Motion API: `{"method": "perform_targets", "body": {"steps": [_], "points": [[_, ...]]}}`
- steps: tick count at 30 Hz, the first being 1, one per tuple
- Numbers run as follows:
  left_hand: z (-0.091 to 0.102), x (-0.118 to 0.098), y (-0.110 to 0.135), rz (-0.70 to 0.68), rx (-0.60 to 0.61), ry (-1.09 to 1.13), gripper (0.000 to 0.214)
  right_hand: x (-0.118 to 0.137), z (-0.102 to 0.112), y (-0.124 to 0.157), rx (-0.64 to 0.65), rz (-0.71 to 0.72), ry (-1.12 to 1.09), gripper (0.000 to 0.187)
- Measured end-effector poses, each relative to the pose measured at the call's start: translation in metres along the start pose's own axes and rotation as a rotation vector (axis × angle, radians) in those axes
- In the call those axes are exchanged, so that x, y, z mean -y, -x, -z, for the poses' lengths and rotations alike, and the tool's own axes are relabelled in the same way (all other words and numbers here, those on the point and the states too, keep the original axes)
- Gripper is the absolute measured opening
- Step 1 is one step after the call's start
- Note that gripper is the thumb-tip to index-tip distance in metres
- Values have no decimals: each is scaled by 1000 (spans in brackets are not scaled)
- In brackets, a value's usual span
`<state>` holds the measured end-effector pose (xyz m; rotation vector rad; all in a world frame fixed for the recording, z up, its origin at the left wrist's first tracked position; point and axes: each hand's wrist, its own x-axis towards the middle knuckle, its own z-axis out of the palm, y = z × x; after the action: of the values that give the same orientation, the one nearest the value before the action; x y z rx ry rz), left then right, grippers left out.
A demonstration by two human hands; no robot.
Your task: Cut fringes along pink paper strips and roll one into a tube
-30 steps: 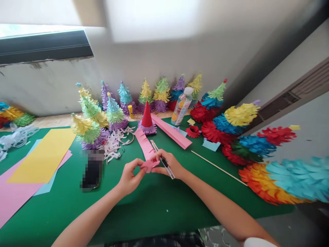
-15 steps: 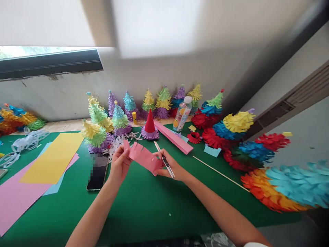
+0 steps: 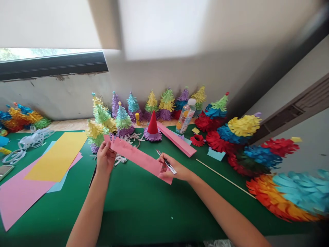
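A long pink paper strip [image 3: 140, 157] with fringe cuts along its top edge is stretched between both hands above the green table [image 3: 144, 206]. My left hand [image 3: 105, 158] pinches its left end. My right hand [image 3: 172, 168] grips the strip's right end and also holds a slim silver craft knife [image 3: 166, 162] between the fingers. Just beyond the strip stands a red paper cone with a purple fringe base [image 3: 153, 128].
Finished fringed paper trees [image 3: 123, 115] line the wall and pile up at the right [image 3: 244, 127]. A folded pink strip [image 3: 176, 139], a bottle [image 3: 186, 116], a thin wooden stick [image 3: 223, 178], white paper scraps [image 3: 128, 140] and yellow and pink sheets [image 3: 56, 156] lie on the table.
My left hand has moved left and pulled the folded pink strip out to full length. The right hand kept its end and the knife. The camera tilted slightly.
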<state>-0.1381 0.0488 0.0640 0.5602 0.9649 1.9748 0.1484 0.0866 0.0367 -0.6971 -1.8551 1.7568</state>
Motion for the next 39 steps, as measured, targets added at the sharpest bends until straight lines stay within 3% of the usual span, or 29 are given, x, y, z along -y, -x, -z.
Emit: {"method": "perform_targets", "body": {"steps": [6, 11, 13, 15, 18, 23, 28, 33, 36, 39], "points": [[10, -8, 0, 28, 167, -103, 26, -3, 16, 4, -239, 125, 314, 32], [22, -25, -2, -10, 535, -504, 14, -12, 41, 4, -504, 309, 583, 21], [23, -27, -3, -52, 697, -649, 12, -17, 50, 3, -540, 367, 730, 12], [22, -22, -4, -111, 772, -813, 18, -22, 57, 2, -499, 415, 916, 5], [19, -3, -5, -224, 712, -1143, 20, -29, 64, 0, -351, 432, 1155, 13], [24, 34, -9, -326, 665, -1240, 11, -39, 72, -2, -289, 387, 1352, 17], [30, 53, -19, -445, 607, -1270, 22, -37, 74, -1, -396, 266, 1476, 5], [29, 69, -25, -529, 633, -1301, 28, -35, 84, 1, -571, 10, 1566, 35], [28, 77, -28, -571, 654, -1336, 29, -37, 91, 0, -542, -188, 1560, 36], [26, 81, -29, -611, 659, -1381, 29, -37, 93, -2, -508, -277, 1542, 27]]}}
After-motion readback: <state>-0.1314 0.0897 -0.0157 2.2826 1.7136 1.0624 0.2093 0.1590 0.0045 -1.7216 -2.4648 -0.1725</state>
